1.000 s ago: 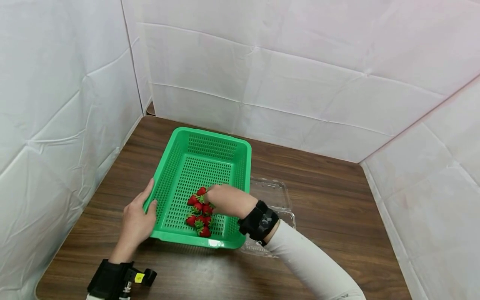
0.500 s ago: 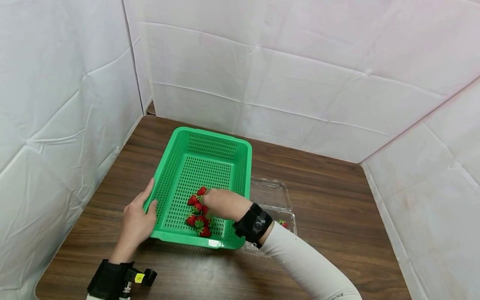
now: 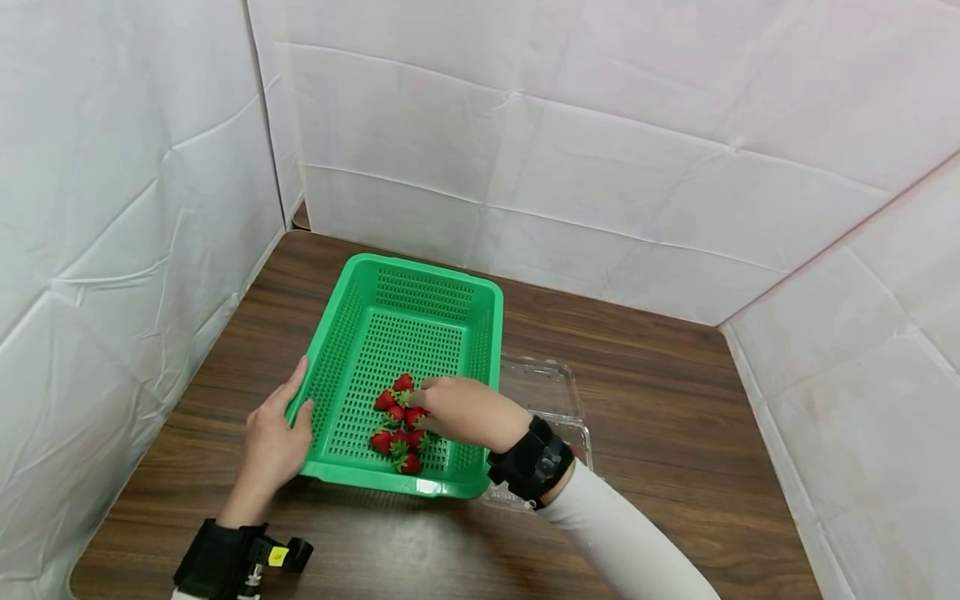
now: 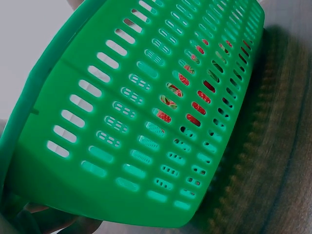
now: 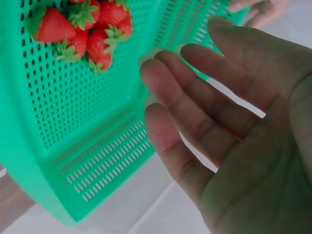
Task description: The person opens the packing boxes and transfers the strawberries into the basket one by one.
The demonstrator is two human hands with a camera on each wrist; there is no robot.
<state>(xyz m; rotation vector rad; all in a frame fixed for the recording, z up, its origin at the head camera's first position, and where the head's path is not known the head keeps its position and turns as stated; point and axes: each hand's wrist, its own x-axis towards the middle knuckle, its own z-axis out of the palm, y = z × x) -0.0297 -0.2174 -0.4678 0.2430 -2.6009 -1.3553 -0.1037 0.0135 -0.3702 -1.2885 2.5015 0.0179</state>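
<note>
A green slotted basket [image 3: 420, 271] sits on the wooden table with several red strawberries [image 3: 397, 425] clustered in its near part. My left hand [image 3: 296, 392] grips the basket's left rim near the front corner, thumb over the edge. In the left wrist view the basket wall [image 4: 146, 122] fills the frame, the berries [image 4: 187, 97] show through its slots, and my fingers [image 4: 53, 222] curl beneath it. My right hand [image 3: 427, 400] hovers inside the basket just right of the berries. The right wrist view shows this hand [image 5: 185, 46] open and holding nothing, beside the strawberries [image 5: 83, 29].
A clear plastic clamshell box [image 3: 547, 392] lies right of the basket, partly hidden by my right wrist. White padded walls [image 3: 600, 150] close in the table on the left, back and right. Bare wood [image 3: 675, 400] stretches to the right.
My right hand has shifted slightly right and toward me inside the basket, staying by the berries. The left hand and the basket have not moved.
</note>
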